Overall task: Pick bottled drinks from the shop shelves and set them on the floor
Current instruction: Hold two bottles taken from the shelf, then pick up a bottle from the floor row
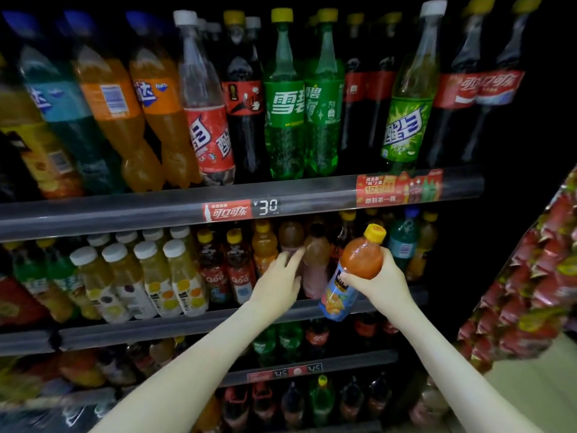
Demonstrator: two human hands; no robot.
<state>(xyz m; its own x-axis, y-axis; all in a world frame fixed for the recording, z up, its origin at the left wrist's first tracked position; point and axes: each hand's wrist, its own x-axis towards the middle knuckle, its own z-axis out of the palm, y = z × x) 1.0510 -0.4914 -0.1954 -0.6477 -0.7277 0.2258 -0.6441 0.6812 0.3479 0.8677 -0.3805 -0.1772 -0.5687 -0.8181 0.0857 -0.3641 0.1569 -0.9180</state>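
Note:
My right hand (379, 284) grips an orange juice bottle (354, 270) with a yellow cap and blue label, tilted and held just in front of the middle shelf (199, 323). My left hand (279, 284) reaches into that shelf with its fingers stretched out, touching a brown drink bottle with a pink label (315, 267). Its fingers are not curled round the bottle. Rows of small juice bottles (175, 276) stand to the left on the same shelf.
Large soda bottles (284, 98) fill the top shelf above a price rail (237, 210). Lower shelves (306, 368) hold more dark and green bottles. A rack of red snack bags (537, 276) stands on the right. The floor is out of view.

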